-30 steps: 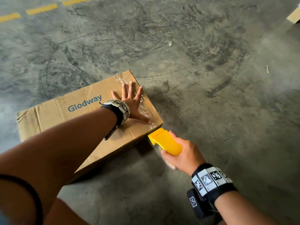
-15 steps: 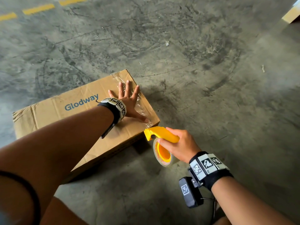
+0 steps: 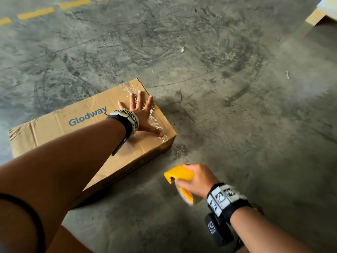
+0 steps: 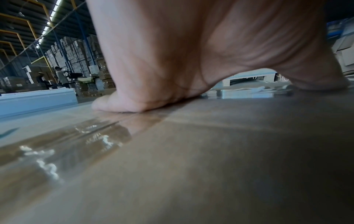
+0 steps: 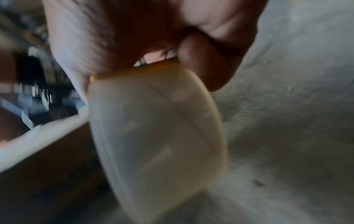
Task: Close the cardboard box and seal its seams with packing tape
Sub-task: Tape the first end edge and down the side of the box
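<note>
A closed brown cardboard box (image 3: pixel 73 128) printed "Glodway" lies flat on the concrete floor. Clear packing tape (image 3: pixel 155 119) runs wrinkled along its right end, and shiny tape (image 4: pixel 76 136) shows on the lid in the left wrist view. My left hand (image 3: pixel 140 114) presses flat on that taped end, fingers spread and straight. My right hand (image 3: pixel 197 179) grips a yellow tape dispenser (image 3: pixel 179 175) with its roll of clear tape (image 5: pixel 157 133), held off the box's near right corner above the floor.
Grey scuffed concrete floor (image 3: pixel 237 106) surrounds the box. A dashed yellow line (image 3: pixel 36 13) crosses the far left. Another cardboard piece (image 3: pixel 321 15) sits at the far right corner. Stacked cartons (image 4: pixel 76 50) and people stand far off in the left wrist view.
My right hand has pulled the tape dispenser away from the box's right corner, back toward me. The left hand stays pressed flat on the taped end.
</note>
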